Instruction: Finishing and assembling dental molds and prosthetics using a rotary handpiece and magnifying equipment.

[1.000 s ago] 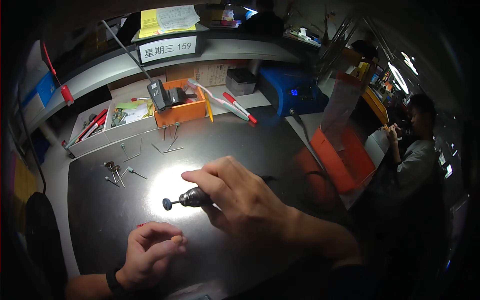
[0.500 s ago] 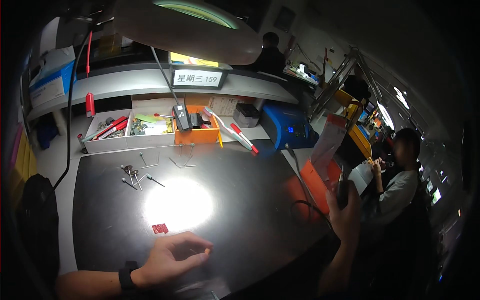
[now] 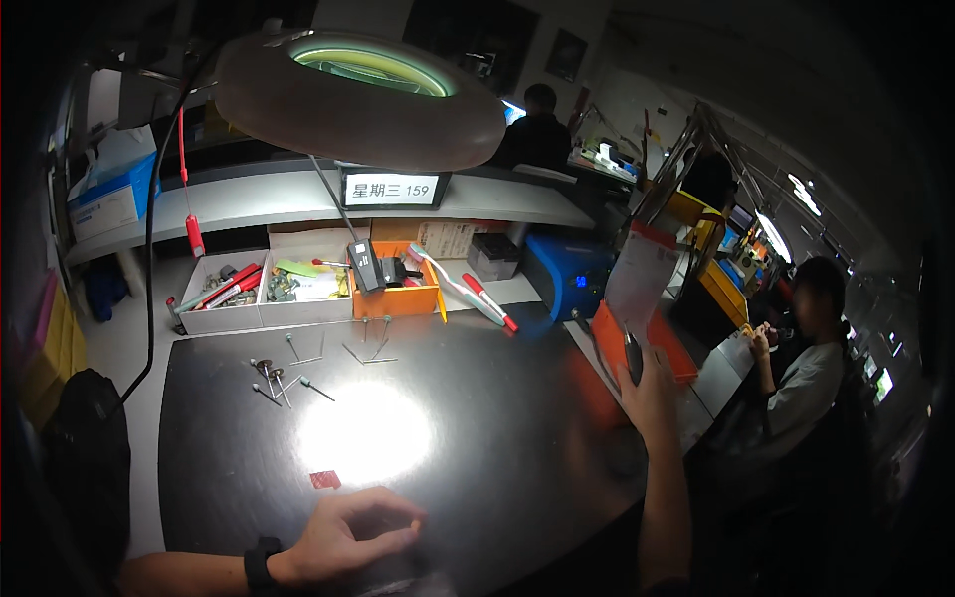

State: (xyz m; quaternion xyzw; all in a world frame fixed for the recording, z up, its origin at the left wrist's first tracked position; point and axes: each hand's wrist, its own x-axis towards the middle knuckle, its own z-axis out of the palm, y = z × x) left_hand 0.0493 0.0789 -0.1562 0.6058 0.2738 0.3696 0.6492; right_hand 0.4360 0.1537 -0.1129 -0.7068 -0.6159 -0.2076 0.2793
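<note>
My left hand (image 3: pixel 343 537) rests low over the dark work mat (image 3: pixel 229 438), thumb and forefinger curled together at the tips. What they pinch, if anything, is too small to make out. On the right, my right hand (image 3: pixel 652 393) is raised and wrapped round a dark, pen-like rotary tool handpiece (image 3: pixel 634 356), beside an orange tray (image 3: pixel 673 350). A small red scrap (image 3: pixel 324 480) lies just beyond my left hand. Several thin-shanked grinding bits (image 3: pixel 281 380) are scattered farther back on the mat, near a bright pool of light.
Overhead hangs a round magnifying lamp (image 3: pixel 348 119). Behind the mat stand a white box (image 3: pixel 221 316) of small parts, an orange box (image 3: pixel 408 300), a toothbrush (image 3: pixel 453 286), a red marker (image 3: pixel 489 303) and a blue control unit (image 3: pixel 567 279). Another person (image 3: pixel 808 383) sits at right.
The view has tilted up, showing more of the lamp. My right hand has moved left and up slightly with the handpiece, closer to the orange tray. My left hand keeps its pinch.
</note>
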